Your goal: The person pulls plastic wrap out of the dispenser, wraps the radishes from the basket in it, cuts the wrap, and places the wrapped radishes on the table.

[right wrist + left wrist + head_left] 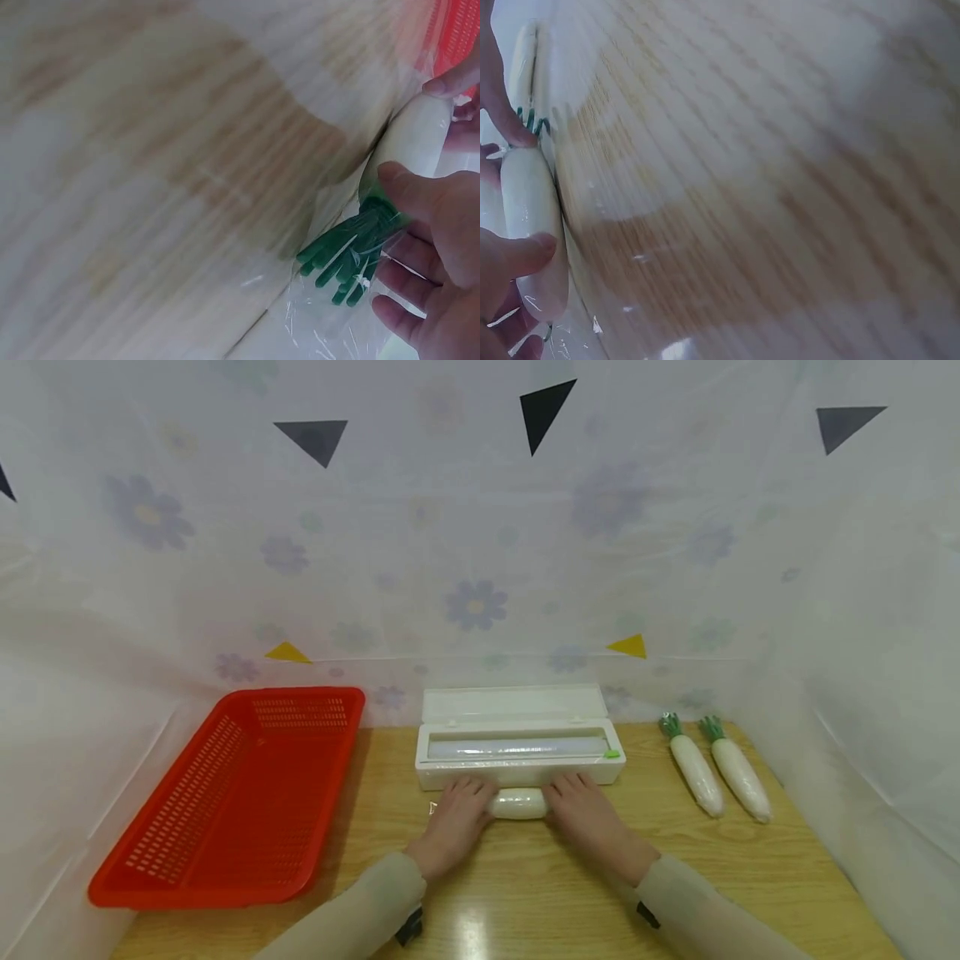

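Observation:
A white radish lies crosswise in front of the white cling film box, with both hands on it. My left hand grips its tapered end, thumb on the near side and fingers behind, as the left wrist view shows. At the other end, my right hand holds the radish just by its green stalks, again between thumb and fingers. Clear film clings around the stalks and spreads loosely beyond them. More wrinkled film sticks out past the tapered end.
The box's lid stands raised, showing a film roll and a green slider. Two wrapped radishes lie side by side at the right. A red basket stands at the left. Pale curtains surround the wooden table.

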Demonstrator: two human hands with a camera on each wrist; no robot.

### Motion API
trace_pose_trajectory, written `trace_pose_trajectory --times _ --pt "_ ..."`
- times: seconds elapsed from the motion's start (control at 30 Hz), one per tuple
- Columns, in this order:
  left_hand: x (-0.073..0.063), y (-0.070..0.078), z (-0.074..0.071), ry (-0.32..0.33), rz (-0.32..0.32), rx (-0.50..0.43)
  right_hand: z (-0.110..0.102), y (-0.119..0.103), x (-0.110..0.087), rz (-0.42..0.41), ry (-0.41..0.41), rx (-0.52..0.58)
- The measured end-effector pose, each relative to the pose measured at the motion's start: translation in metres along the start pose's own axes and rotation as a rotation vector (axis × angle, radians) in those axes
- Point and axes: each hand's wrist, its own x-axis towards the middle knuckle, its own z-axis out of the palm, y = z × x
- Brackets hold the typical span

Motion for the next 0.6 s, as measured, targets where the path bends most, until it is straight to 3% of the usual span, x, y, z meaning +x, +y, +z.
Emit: trace_pose_trajectory --times 0.23,0.4,0.6 --pt "-0.0009 0.0016 -0.0011 -0.035 0.009 0.051 -0.0027 0.0034 -0.0016 0.01 -0.017 0.049" --pt "-0.0033 0.0044 -0.0002 -0.061 0.003 0.157 -0.0036 0.0059 -0.0022 0.015 0.015 0.082" --pt "-0.0058 0.0059 0.0018 -0.012 0.006 0.186 -0.0037 0.0085 -0.0031 0.01 0.035 0.084"
